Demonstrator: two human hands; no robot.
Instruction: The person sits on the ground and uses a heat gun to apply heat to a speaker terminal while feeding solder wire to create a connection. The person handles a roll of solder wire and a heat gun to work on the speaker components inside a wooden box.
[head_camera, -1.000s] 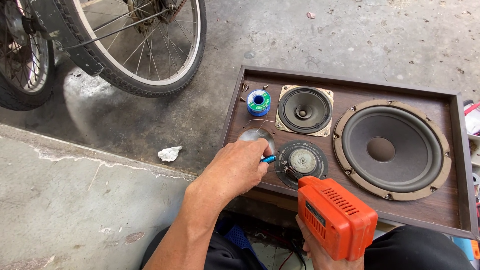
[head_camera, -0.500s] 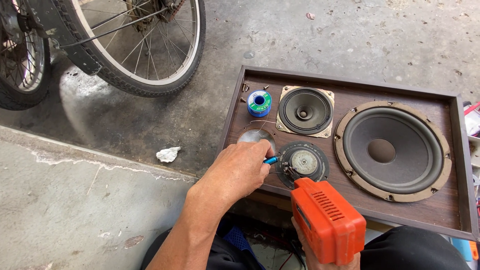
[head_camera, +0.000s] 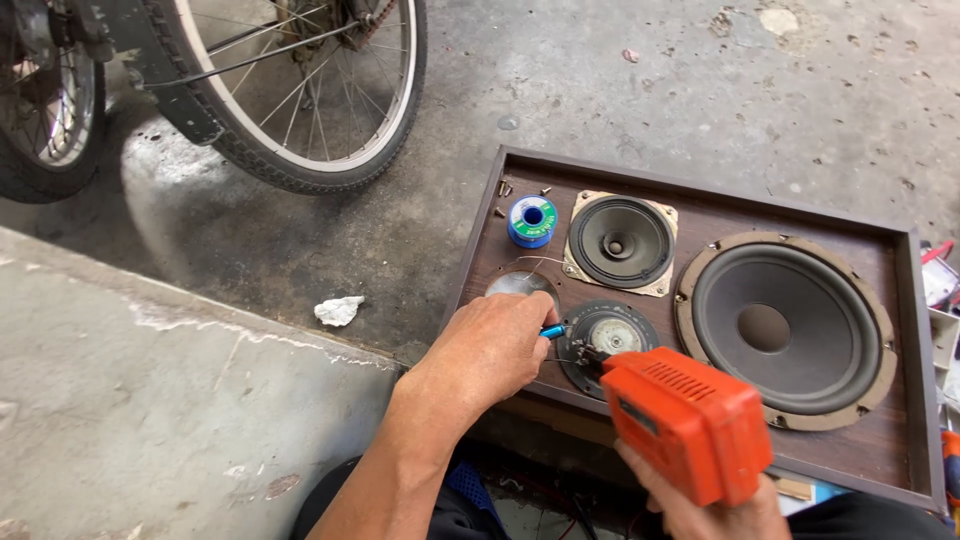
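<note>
- Two hands are working at the lower middle of the frame, over a brown wooden speaker panel (head_camera: 700, 215) that is lying flat on the concrete floor (head_camera: 620, 90).
- The left hand (head_camera: 490, 350) is curling closed, its fingers pinching a small blue-handled tool (head_camera: 552, 331) whose tip is pointing toward the small round speaker back (head_camera: 607, 345) at the panel's near edge.
- The right hand (head_camera: 700, 510) is gripping an orange soldering gun (head_camera: 690, 420) from below, at the bottom right of centre; the gun's front end is sitting right at that same small speaker back, just beside the blue tool.
- Above that, near the frame's centre, a mid-size cone speaker (head_camera: 620, 240) in a square pale frame is lying in the panel.
- To the right, a large woofer (head_camera: 785, 330) is filling most of the panel's right half.
- A blue spool of solder wire (head_camera: 532, 220) is sitting at the panel's upper left corner, with a few small screws (head_camera: 505, 190) beside it.
- A round cut-out hole (head_camera: 520, 285) is showing just above the left hand's knuckles.
- A crumpled white scrap (head_camera: 340, 310) is lying on the floor left of the panel.
- A bicycle wheel (head_camera: 300, 100) is standing at the upper left of the frame, and a second tyre (head_camera: 45, 110) is showing at the far left edge.
- A pale concrete ledge (head_camera: 150, 420) is running across the lower left.
</note>
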